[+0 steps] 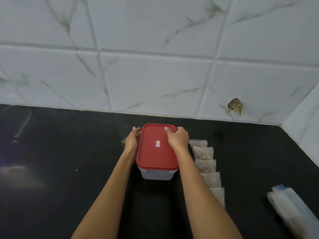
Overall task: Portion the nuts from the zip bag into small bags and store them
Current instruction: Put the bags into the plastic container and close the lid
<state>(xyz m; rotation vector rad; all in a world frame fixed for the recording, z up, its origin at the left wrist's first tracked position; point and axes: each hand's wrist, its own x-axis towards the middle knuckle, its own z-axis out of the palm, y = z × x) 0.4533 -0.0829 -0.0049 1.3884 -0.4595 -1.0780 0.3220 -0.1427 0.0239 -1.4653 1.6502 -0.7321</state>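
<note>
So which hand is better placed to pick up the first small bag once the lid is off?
Right, probably. The right hand grips the lid on the side where the bags lie in a row; the left hand is across the box.

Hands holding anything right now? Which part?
Both hold the red-lidded container: left hand against its left side near the far corner, right hand curled over the lid's far right corner.

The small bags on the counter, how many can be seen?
5, in a row right of the box, from far to near. The right arm covers part of the row, so more may be hidden.
</note>
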